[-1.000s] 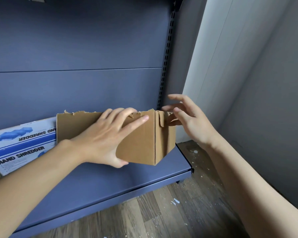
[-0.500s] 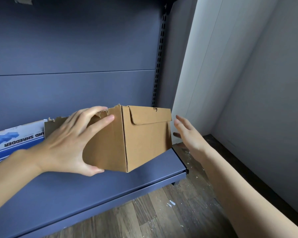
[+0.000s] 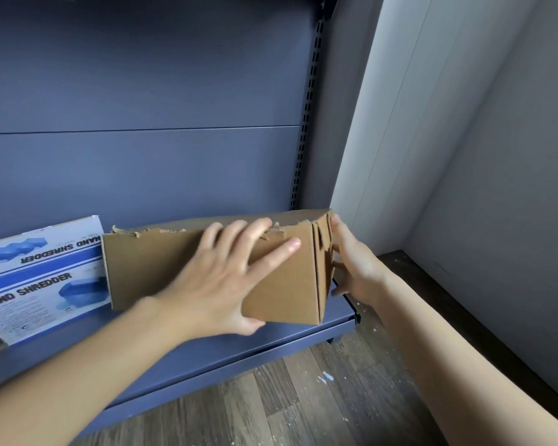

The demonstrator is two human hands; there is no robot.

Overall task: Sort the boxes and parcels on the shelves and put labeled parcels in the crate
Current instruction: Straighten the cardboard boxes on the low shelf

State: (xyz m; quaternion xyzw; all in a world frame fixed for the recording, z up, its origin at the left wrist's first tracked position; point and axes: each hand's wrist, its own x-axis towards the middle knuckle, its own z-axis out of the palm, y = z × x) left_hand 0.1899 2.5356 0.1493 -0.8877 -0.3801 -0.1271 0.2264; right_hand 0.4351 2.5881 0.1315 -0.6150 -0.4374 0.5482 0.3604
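a: what lies where?
b: toward the 3 o'clock end of the shelf point(image 3: 207, 339), the cardboard box point(image 3: 155, 268), long axis 9 to 3.
a: and the 2 hands?
b: left hand point(image 3: 223, 284) grips its front, thumb beneath; right hand point(image 3: 356, 268), fingers straight, presses the 3 o'clock end.

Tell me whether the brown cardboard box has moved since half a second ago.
Yes. The cardboard box has turned, its right end swinging back toward the shelf's rear panel; the end face now shows only as a narrow strip.
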